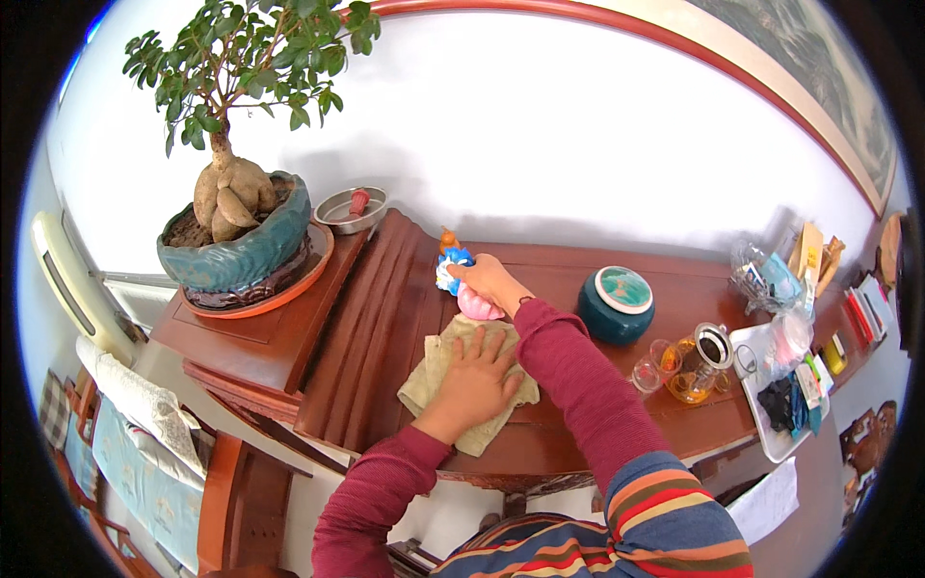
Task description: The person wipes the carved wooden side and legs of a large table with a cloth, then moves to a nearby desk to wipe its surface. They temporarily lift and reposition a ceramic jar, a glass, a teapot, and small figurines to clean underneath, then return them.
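Note:
My left hand [473, 386] lies flat, fingers spread, on a folded beige cloth [426, 376] on the reddish-brown wooden cabinet top [535, 441]. Just beyond it, my right hand [488, 279] grips a small blue and white figurine [453, 269] with the thumb and fingers; its lower part is partly hidden. A pink rounded ornament [478, 303] sits under my right palm, at the cloth's far edge; whether the hand touches it I cannot tell. Behind the figurine stands a small orange gourd-shaped ornament [448, 239].
A potted ficus [238, 253] and a metal dish [352, 210] stand at the left. Rightward are a teal lidded jar [616, 307], a glass teapot [697, 368], glass cups [654, 367], a white tray [777, 448] with small items and a clear plastic container [759, 278].

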`<state>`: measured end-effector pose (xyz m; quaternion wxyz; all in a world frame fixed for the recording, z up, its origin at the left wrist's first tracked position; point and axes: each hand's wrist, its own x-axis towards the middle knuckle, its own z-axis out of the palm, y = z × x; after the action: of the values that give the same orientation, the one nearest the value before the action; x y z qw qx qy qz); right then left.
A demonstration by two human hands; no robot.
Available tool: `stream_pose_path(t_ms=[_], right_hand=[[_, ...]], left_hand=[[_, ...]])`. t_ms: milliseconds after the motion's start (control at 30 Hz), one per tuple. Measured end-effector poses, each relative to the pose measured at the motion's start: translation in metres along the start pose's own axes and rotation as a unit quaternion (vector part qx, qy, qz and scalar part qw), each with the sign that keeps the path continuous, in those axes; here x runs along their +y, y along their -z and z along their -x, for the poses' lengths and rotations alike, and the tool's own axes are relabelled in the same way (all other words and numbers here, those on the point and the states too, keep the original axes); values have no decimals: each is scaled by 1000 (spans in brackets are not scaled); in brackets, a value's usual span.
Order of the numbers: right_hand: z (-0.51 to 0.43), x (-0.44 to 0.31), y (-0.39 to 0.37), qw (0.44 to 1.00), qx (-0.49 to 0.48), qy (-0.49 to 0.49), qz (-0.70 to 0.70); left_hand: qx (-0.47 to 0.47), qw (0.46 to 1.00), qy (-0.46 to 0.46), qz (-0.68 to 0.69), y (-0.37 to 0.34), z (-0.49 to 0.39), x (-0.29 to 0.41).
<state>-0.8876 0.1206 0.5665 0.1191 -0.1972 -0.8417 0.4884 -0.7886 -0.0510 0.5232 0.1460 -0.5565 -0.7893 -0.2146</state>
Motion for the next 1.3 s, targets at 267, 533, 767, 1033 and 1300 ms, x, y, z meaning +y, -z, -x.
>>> stream_pose_path(t_ms=[267,533,767,1033,1300], right_hand=[[98,-18,9,825,-55,-51,-561],[274,24,84,806,-308,-71,-500],[319,92,133,810,-299,-74,-499],[325,107,133,831,-248,-66,-494],[325,108,133,810,-229,-132,-524]], left_hand=[[36,996,-5,82,1,3,-7],[-55,985,44,-156,20,27,-5],[-131,985,77,-80,13,9,-5],[-55,990,89,-93,-71,-124,-54],[-119,966,192,-124,-103,-227,-98]])
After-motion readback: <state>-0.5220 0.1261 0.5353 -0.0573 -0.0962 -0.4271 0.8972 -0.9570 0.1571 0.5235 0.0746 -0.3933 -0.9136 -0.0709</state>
